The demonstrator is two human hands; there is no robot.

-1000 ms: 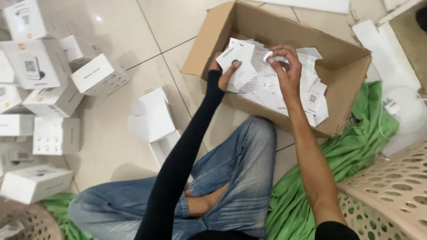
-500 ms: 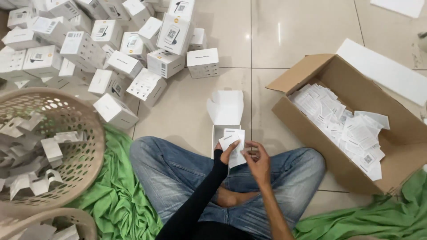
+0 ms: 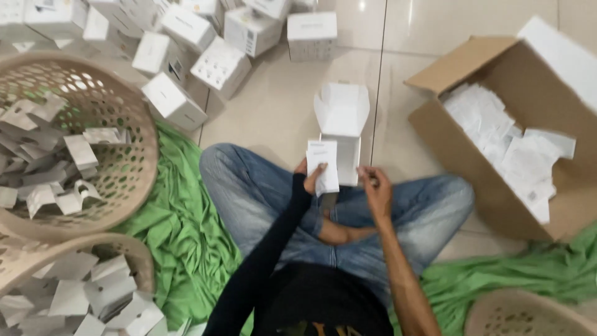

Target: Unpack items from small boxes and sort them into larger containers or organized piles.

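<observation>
I sit cross-legged on a tiled floor. My left hand [image 3: 311, 178], in a black sleeve, holds a white paper leaflet [image 3: 324, 165] upright in front of my knees. My right hand [image 3: 375, 185] is beside it with fingers pinched at the edge of an open white carton [image 3: 343, 127] that stands on the floor just beyond my legs, its lid flaps raised. Whether the right hand grips the carton or a slip of paper I cannot tell.
A brown cardboard box [image 3: 460, 143] with several white leaflets lies to the right. Closed white cartons [image 3: 221, 65] pile up at the back left. Two beige perforated baskets [image 3: 124, 186] [image 3: 134, 255] with folded white card pieces sit left on a green cloth [image 3: 186, 230]; another basket [image 3: 528, 311] is lower right.
My hands left the brown box with a leaflet and came back over my lap. The view swung left, and the leaflet is now held by the open white carton.
</observation>
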